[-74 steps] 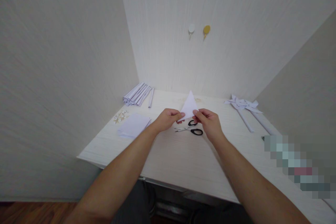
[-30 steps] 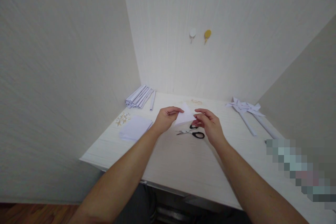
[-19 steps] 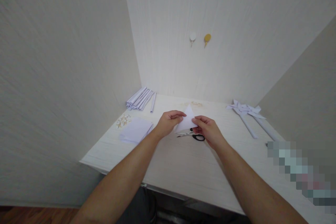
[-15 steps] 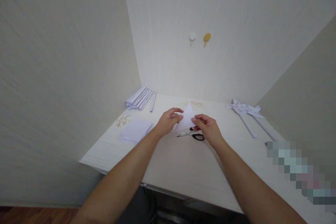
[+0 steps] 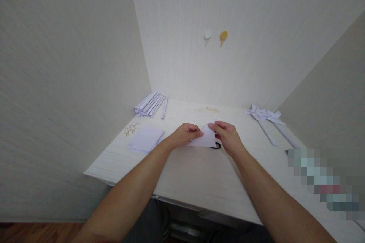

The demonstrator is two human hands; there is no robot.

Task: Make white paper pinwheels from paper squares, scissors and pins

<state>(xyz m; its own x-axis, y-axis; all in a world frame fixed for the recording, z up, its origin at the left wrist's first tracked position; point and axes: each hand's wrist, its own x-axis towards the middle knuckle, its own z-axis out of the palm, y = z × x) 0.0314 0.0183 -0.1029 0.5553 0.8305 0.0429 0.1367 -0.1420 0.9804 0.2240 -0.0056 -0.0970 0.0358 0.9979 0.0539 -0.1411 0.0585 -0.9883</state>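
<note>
A folded piece of white paper (image 5: 205,139), triangular in outline, is held between my two hands over the table. My left hand (image 5: 186,135) pinches its left side between thumb and fingers. At its upper right corner, my right hand (image 5: 227,134) grips the paper the same way. Behind and below the paper lie scissors, of which only a black handle loop (image 5: 218,145) shows; the blades are hidden. Left of my left hand rests a stack of white paper sheets (image 5: 146,138).
Rolled paper sticks (image 5: 149,104) are piled at the back left. Small white and gold pieces (image 5: 131,128) lie near the sheets. Two paper pinwheels (image 5: 259,113) on paper sticks lie at the right. A blurred-out item (image 5: 319,176) is at the right edge. Two hooks (image 5: 224,36) hang on the wall.
The paper has been turned, so its straight edge now faces me and its point no longer aims away. My right hand has shifted to its upper corner. The scissors are now mostly covered.
</note>
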